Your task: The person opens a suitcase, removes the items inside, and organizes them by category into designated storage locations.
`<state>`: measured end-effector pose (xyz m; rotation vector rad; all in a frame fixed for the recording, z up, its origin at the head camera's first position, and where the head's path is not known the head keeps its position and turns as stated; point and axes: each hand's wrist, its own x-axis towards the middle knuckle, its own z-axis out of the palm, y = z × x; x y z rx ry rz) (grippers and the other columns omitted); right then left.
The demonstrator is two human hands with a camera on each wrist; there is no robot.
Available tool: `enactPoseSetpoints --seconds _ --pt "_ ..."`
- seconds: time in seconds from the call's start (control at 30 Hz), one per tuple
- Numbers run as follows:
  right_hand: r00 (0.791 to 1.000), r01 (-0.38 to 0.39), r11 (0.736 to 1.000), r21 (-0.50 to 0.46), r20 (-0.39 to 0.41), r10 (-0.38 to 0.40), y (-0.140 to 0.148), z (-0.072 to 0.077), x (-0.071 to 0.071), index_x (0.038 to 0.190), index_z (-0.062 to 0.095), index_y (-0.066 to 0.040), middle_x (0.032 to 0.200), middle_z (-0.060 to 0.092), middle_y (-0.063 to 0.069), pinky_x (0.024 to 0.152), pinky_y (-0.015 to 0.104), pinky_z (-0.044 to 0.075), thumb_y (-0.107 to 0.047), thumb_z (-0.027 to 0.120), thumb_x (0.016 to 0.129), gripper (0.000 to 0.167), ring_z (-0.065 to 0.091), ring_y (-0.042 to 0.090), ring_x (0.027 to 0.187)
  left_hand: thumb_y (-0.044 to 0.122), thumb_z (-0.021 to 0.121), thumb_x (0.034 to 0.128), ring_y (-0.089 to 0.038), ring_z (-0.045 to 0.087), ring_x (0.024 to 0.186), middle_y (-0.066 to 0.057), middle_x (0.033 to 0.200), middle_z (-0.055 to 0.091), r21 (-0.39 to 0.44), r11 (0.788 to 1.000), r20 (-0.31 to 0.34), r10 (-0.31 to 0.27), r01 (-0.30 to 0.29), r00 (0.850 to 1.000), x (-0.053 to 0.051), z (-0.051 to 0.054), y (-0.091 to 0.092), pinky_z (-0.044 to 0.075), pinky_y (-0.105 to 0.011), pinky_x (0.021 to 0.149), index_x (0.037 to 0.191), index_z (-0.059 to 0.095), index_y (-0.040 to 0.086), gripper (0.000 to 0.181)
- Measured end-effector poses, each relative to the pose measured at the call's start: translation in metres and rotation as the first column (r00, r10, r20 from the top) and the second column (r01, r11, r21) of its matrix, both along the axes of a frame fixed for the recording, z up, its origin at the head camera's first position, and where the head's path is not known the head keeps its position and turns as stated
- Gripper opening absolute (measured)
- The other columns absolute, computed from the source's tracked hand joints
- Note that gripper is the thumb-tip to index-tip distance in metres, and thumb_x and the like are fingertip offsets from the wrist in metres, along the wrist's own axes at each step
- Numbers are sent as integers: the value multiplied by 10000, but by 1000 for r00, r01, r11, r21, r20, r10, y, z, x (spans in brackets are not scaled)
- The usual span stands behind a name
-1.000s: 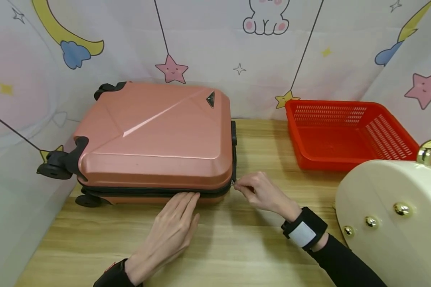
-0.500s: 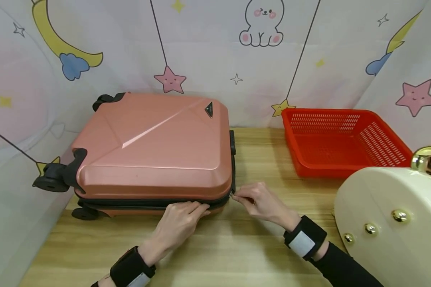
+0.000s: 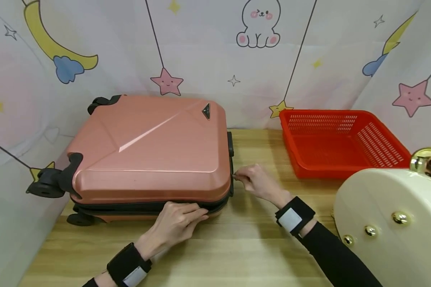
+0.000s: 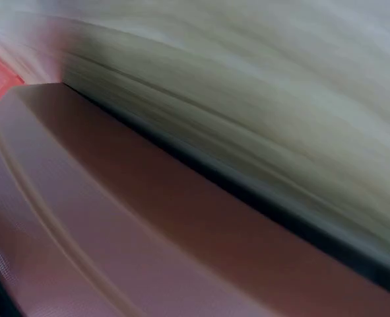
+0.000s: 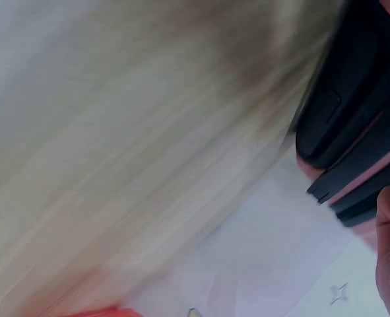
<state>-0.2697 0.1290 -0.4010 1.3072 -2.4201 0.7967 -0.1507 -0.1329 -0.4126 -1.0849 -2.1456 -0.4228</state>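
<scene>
A pink hard-shell suitcase (image 3: 158,147) lies flat on the table, its black zipper seam (image 3: 129,208) running along the front and round the right side. At the front edge, near the right corner, my left hand (image 3: 177,223) grips the seam with bent fingers; some fingertips are hidden there. My right hand (image 3: 260,184) pinches the small zipper pull at the suitcase's right side, just past the corner. The fingers mostly cover the pull. In the right wrist view, part of that hand shows beside the black handle side of the suitcase (image 5: 359,86). The left wrist view shows mainly the pink shell (image 4: 135,218).
A red plastic basket (image 3: 327,173) stands at the back right. In front of it is a cream rounded case (image 3: 373,199) with gold studs. Suitcase wheels (image 3: 48,185) stick out at the left. A printed cloth (image 3: 215,52) hangs behind the wooden table (image 3: 237,255).
My right hand has drawn the zipper pull from the front right corner away along the right side. My left hand's fingers went from straight against the front seam to bent, nearer the corner.
</scene>
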Motion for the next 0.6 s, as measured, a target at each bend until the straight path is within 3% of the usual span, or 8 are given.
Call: enactPoseSetpoints --seconds 0.2,0.37,0.43,0.5,0.6 --pt "998 -61 998 -30 -6 61 1 -5 27 741 667 -70 673 664 8 565 183 435 46 687 871 176 533 35 611 272 432 1087 23 449 441 99 690 676 -62 994 26 97 -95 995 9 0 1 165 -115 435 957 761 143 376" --pt "992 -110 993 -30 -70 108 6 -2 41 726 665 -91 621 573 -58 535 130 382 42 711 844 184 469 -6 582 215 663 968 36 468 455 117 655 678 -39 995 78 91 -88 993 9 4 1 200 -103 435 928 777 168 130" --pt "992 -106 994 -34 -70 103 5 -1 35 722 683 -72 624 606 -38 533 149 426 70 700 829 179 513 16 575 166 751 883 30 543 477 111 652 694 -14 998 96 65 -63 993 9 4 1 270 -95 432 918 789 169 52" --pt "996 -72 997 -22 -61 71 1 0 22 733 695 -67 654 660 -9 545 197 477 77 694 826 171 570 55 581 125 795 823 10 623 525 92 693 734 8 1000 108 21 -22 994 8 4 -1 365 -97 451 920 797 160 104" --pt "999 -13 1000 4 -42 13 -6 1 -1 754 706 -64 718 721 34 587 273 532 63 693 848 159 648 112 626 101 805 809 -21 661 560 69 759 771 24 1000 124 -8 5 992 7 3 -4 454 -130 485 931 800 151 132"
